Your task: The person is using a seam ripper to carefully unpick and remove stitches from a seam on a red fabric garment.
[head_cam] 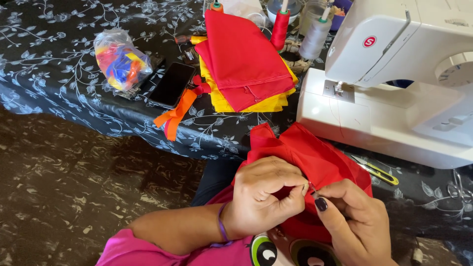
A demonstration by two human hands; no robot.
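Clear plastic bag (120, 58) of bright fabric scraps sits on the counter (59, 74); left hand (263, 197) and right hand (352, 221), fingertips pinched shut, grip red fabric (315, 157).

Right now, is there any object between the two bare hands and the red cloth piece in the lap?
Nothing visible. The left hand and the right hand already pinch the red cloth piece at one spot, fingertips directly on the fabric.

We are curling our left hand (263, 194) into a pinch, bending our right hand (352, 221) inward, fingertips meeting, forearms angling in.
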